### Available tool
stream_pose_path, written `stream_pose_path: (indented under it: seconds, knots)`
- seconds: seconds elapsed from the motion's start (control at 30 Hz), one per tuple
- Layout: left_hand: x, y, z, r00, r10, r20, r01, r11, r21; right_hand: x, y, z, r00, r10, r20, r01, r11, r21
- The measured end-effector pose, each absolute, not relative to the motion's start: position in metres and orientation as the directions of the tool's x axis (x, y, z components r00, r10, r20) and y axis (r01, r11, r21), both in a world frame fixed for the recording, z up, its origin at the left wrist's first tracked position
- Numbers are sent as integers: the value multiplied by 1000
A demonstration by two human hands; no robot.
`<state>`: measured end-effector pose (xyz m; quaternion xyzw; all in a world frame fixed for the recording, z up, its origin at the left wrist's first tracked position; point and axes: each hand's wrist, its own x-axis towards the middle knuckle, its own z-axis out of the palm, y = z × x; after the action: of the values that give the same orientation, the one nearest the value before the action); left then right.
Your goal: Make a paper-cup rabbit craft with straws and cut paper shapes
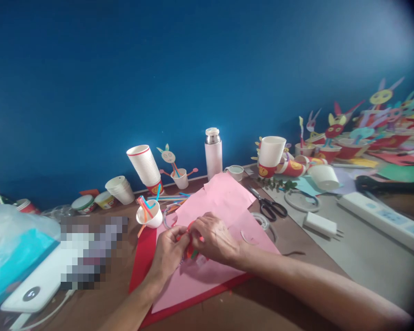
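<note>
A small multicoloured piece (pixel 193 251), partly covered, is located over the pink sheet (pixel 184 294); the left hand (pixel 170 253) and right hand (pixel 212 236) are together, both pinching it. Relative to the piece, a straw-filled cup (pixel 153 219) stands at 10 o'clock, a flask (pixel 214 158) at 12 o'clock, and scissors (pixel 263 199) lie at 2 o'clock on the surface (pixel 272 301).

left grip (pixel 169 250) pinched | right grip (pixel 214 236) curled, knuckles up | forearms (pixel 303 278) angled inward
</note>
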<state>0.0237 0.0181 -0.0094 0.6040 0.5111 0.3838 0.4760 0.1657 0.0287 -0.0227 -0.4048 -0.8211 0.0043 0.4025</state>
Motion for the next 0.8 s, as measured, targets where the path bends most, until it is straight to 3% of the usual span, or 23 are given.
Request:
stream_pose_path:
  seconds: [0.37,0.63,0.8]
  knots:
    - [26,16,0,126,991,46,369,-90,925,169,25,-21,-361,671,648,597,700,-392]
    - [22,17,-8,184,979,92,413,-162,896,169,22,-13,-300,810,504,605,570,-555]
    - [22,15,-6,183,977,114,497,-192,846,169,20,-6,-287,900,329,515,434,-739]
